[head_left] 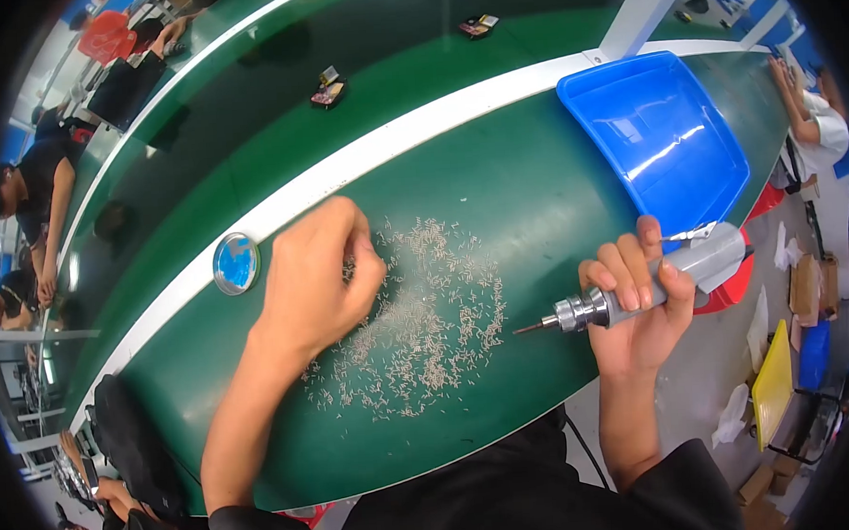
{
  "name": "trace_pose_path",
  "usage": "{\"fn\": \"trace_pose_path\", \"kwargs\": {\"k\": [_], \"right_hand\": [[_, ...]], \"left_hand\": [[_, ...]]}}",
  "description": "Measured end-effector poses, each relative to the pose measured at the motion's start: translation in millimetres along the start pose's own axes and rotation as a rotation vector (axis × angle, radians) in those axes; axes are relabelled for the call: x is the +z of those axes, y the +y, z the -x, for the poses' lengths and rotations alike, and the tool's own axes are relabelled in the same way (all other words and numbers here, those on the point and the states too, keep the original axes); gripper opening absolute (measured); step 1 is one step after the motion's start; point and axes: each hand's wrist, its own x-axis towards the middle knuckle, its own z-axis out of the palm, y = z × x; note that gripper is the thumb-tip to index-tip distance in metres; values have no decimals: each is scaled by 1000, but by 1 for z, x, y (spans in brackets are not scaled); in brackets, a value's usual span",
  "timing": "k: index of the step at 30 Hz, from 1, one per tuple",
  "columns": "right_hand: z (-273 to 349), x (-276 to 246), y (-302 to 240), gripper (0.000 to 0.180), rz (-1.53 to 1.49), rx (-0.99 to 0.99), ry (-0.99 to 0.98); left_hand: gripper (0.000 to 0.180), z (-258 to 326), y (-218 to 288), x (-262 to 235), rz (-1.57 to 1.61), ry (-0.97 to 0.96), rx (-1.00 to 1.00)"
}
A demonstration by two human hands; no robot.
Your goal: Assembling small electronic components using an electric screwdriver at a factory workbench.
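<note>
My right hand (pixel 643 316) is wrapped round a grey power screwdriver (pixel 717 257), lifted over the right side of the green table. Its thin bit points left toward a loose spread of tiny metal screws (pixel 433 336). Over the left edge of that spread, my left hand (pixel 315 276) is closed, thumb and fingers pressed together. Whatever it may hold is hidden by the fingers. Just left of that hand is a small round tin (pixel 237 263) with something blue inside.
An empty blue tray (pixel 662 128) lies at the far right of the table. A white rail (pixel 408 127) separates the table from a dark green conveyor belt (pixel 272 110) carrying small parts. A black bag (pixel 132 448) sits at the left edge. Other people work around the line.
</note>
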Motion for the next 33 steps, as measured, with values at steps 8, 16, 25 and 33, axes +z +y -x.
{"fn": "trace_pose_path", "kwargs": {"k": [8,16,25,33], "right_hand": [[-35,52,12,22,111,-76,-167],[-27,65,22,21,102,-126,-107],[-23,72,36,18,33,-107,-136],[-22,66,43,13,-52,-57,-216]], "left_hand": [[19,14,17,-2,214,51,48],[14,31,37,-9,475,-47,-101],[13,37,44,-18,1149,-111,-421],[20,41,42,-6,1403,-169,-343]]}}
